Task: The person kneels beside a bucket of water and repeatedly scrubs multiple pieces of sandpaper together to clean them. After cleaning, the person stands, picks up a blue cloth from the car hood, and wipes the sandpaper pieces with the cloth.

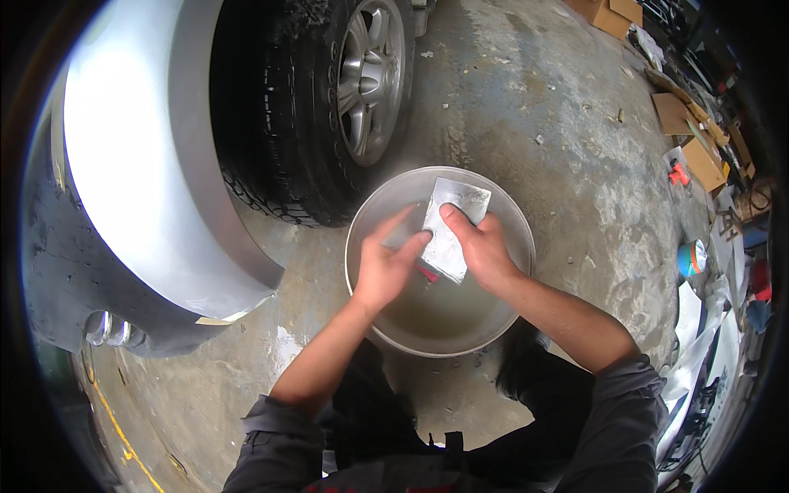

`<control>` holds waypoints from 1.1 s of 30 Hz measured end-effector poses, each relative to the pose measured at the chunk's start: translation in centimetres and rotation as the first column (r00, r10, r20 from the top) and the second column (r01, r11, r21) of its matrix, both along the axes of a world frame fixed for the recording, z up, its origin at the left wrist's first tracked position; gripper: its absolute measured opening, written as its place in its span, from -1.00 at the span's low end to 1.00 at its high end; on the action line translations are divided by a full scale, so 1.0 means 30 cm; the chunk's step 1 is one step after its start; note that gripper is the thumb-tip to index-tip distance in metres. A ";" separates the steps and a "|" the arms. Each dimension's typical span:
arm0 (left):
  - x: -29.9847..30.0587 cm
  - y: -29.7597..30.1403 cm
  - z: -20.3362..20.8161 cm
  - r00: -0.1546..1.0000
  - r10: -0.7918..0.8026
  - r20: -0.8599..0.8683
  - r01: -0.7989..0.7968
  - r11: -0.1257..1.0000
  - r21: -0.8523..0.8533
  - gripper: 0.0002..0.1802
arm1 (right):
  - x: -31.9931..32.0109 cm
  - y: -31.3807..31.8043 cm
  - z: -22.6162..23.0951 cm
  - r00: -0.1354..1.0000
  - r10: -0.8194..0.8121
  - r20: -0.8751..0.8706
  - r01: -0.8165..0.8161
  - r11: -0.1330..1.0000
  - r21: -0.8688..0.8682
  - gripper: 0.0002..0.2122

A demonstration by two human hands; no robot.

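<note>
Over a round pale bucket [358, 271] of murky water [444, 316], my two hands are at a whitish-grey rectangular sheet [454, 246], worn and smudged. My right hand [486, 251] grips its right side, thumb on the upper face and fingers behind. At the sheet's left edge is my left hand [386, 263], thumb touching it, index finger stretched away and blurred; the other fingers are partly hidden. A small red piece [428, 274] shows beneath the sheet's lower left, and I cannot tell whether it is attached.
A silver car fender [140, 148] and a black tyre with an alloy wheel [374, 82] stand at the left. Cardboard boxes [608, 15], a blue-labelled can [692, 258], a red object [678, 172] and white sheets [689, 316] line the right side of the concrete floor [526, 99].
</note>
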State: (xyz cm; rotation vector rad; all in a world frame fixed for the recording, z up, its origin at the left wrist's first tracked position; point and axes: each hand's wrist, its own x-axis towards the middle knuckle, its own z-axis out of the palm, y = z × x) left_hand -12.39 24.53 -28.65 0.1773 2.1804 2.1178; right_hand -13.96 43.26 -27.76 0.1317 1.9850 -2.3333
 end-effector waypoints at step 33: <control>0.005 0.014 -0.018 0.979 0.091 -0.182 -0.096 0.995 -0.020 -0.74 | 0.043 -0.034 0.004 0.999 -0.041 -0.020 0.042 0.997 0.070 -0.73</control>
